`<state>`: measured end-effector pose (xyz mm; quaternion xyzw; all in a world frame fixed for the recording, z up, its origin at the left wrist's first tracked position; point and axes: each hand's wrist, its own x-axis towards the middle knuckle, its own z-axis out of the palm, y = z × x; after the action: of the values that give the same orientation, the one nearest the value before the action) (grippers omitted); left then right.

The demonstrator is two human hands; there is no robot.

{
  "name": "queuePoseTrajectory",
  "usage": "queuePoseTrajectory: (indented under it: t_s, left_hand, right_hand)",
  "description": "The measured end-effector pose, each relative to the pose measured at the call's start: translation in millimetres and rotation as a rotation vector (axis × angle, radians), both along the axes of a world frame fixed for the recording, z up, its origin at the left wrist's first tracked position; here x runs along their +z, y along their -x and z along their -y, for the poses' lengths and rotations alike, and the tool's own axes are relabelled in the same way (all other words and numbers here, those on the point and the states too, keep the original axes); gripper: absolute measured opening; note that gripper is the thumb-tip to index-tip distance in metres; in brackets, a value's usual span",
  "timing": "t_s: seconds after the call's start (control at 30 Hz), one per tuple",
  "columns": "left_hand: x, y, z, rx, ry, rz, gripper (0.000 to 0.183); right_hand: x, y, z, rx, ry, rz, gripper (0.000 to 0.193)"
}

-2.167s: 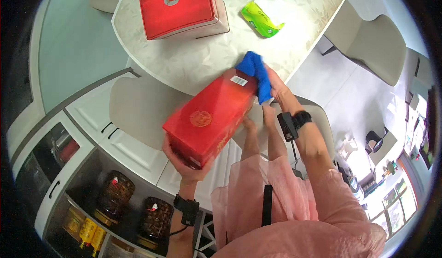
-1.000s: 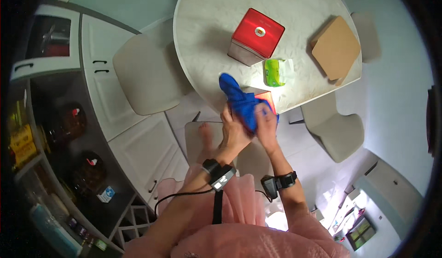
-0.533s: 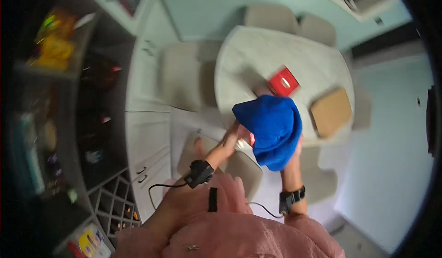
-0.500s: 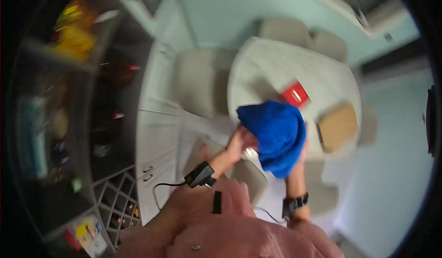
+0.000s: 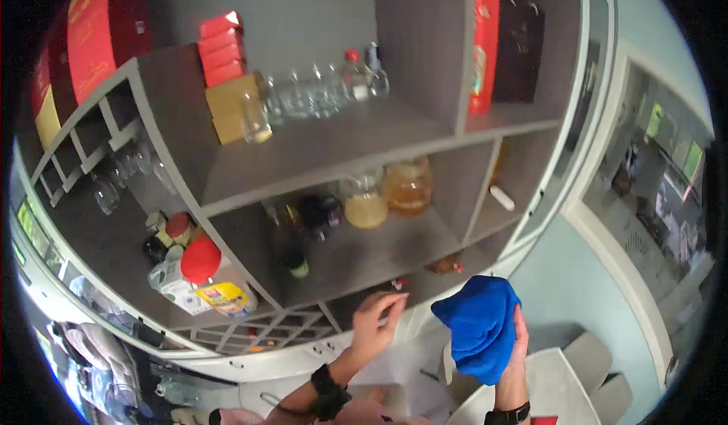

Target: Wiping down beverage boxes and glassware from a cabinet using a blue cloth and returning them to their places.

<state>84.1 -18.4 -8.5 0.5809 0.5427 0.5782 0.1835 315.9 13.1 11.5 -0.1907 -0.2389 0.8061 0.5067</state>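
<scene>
A crumpled blue cloth (image 5: 479, 328) bunches up in my right hand (image 5: 518, 349), whose fingers curl round its right side. A pale edge shows at the cloth's lower left; what it belongs to is hidden under the folds. To the left of the cloth and apart from it, my left hand (image 5: 376, 325) is raised with its fingers partly stretched and nothing visible in them. It appears in front of the lower part of the dark shelf cabinet (image 5: 326, 148).
Glasses (image 5: 303, 95), red boxes (image 5: 222, 50) and bottles stand on the upper shelf. Below are two jars (image 5: 408, 188). A red-lidded jar (image 5: 224, 288) stands at lower left, under hanging wine glasses (image 5: 106, 196). The white table (image 5: 557, 383) and chairs (image 5: 584, 357) are at lower right.
The view has swung left from the table to the shelf cabinet. My left hand has come away from the blue cloth, which stays in my right hand.
</scene>
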Motion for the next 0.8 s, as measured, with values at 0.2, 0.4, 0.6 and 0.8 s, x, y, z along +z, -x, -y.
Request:
queuePoseTrajectory:
  t_s: [0.2,0.4,0.6,0.8]
  left_hand:
    - [83.9,92.3,-0.5,0.420,-0.475,-0.323,0.014]
    - [156.1,146.5,-28.3,0.548,-0.581,-0.471,0.019]
    - [177.6,149.6,-30.9,0.648,-0.368,-0.492,0.024]
    - [210.4,185.0,-60.1,0.794,-0.147,-0.659,0.058]
  right_hand:
    - [108.6,71.2,-74.8,-0.012,-0.289,0.191,0.055]
    - [227.4,135.8,-163.9,-0.295,-0.670,0.713,0.062]
    - [196.9,203.0,-242.0,-0.132,-1.428,1.863,0.074]
    - [200.0,251.8,-198.7,0.164,-1.598,1.673,0.063]
